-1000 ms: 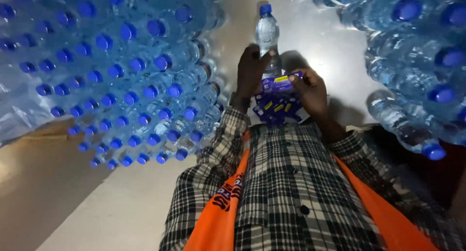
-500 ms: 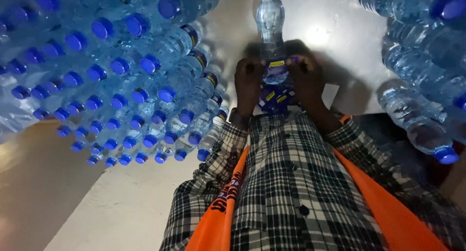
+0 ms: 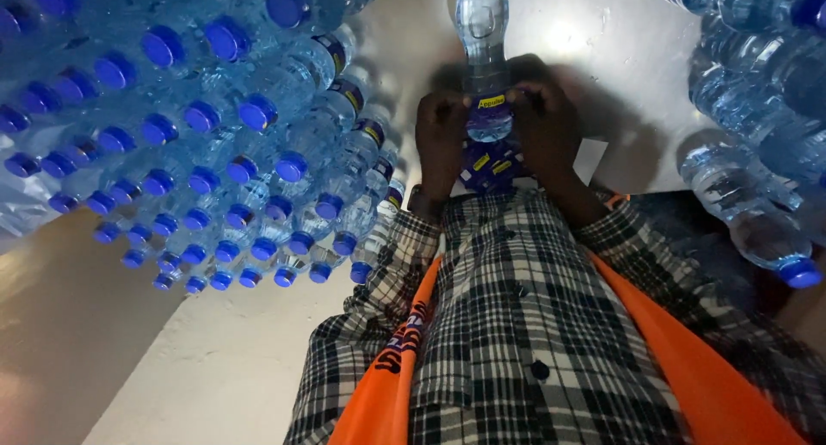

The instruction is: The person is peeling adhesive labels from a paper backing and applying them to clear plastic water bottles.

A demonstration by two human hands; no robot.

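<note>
Hands: my left hand point(image 3: 440, 144) & right hand point(image 3: 545, 131), fingers clamped on clear plastic water bottle point(image 3: 483, 58).
Label: blue-yellow paper band point(image 3: 488, 109) w/ both thumbs on it.

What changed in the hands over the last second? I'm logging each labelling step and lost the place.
The right hand left the loose label and closed onto the bottle. Both hands now press the blue label around its lower part, the left hand opposite. The bottle sits higher in view, its cap cut off. The label stack and stacked bottles stayed.
</note>
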